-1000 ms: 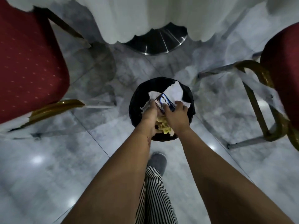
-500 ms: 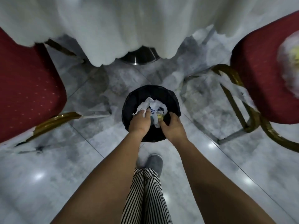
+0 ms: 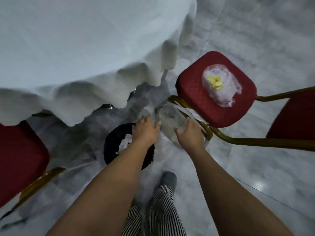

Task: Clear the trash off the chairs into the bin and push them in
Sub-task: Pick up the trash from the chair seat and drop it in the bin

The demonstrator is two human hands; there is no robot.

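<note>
A black bin [image 3: 112, 147] stands on the floor between two chairs, with crumpled white paper [image 3: 125, 143] inside. My left hand [image 3: 144, 130] hovers over the bin's right rim, fingers spread and empty. Beside it, my right hand [image 3: 190, 133] is open and empty too, close to the gold leg of the right red chair [image 3: 196, 97]. On that chair's seat lies a clear plastic bag with yellow scraps [image 3: 219, 84]. The left red chair [image 3: 18, 157] shows a bare seat at the frame's left edge.
A round table with a white cloth [image 3: 76, 48] fills the upper left, its hem hanging above the bin. Another red chair back [image 3: 293, 120] sits at the far right. The floor is grey marble [image 3: 238, 167]. My striped trouser leg and grey shoe [image 3: 167, 179] are below.
Both hands let go of the paper and wrapper in the bin and lifted out, moving right toward the right chair. The view swung up and right, showing the bag on that seat.
</note>
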